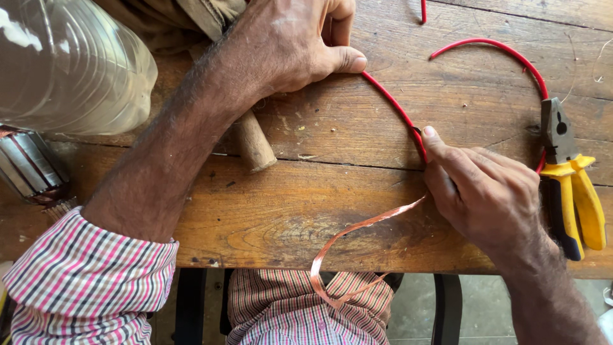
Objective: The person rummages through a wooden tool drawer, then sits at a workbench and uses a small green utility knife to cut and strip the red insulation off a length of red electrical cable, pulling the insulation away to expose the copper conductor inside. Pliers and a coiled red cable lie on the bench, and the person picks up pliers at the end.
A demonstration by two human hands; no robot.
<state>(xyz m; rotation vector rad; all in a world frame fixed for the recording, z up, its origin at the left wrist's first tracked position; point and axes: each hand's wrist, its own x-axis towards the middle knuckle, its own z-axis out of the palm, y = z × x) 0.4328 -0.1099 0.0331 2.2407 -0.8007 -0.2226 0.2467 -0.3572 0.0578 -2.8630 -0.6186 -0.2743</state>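
The left hand (pixel 294 45) is pressing down on the wooden table (pixel 357 121) at about 12 o'clock of the view, with its fingers curled and the thumb pinning one end of the red sleeve (pixel 396 108). The right hand (pixel 485 191), at about 3 o'clock, is closing its fingers around the other end of this red sleeve, the forefinger lying straight along it. From under this hand a flat bundle of bare copper strands (pixel 357 230) is coming out toward 7 o'clock and is hanging in a loop over the table edge, in front of the checked shirt.

To do this step well, I think the left thumb should be holding the sleeve firmly so it is not sliding, while the right hand is keeping the strands together and in line with the sleeve, without kinks.

Yellow-handled pliers (pixel 571 185) are lying just beside the right hand at 3 o'clock, on a second curve of red wire (pixel 511 54). A wooden handle (pixel 255 144) is lying under the left forearm, and a clear plastic bottle (pixel 70 64) is standing at 10 o'clock above a motor armature (pixel 29 169).
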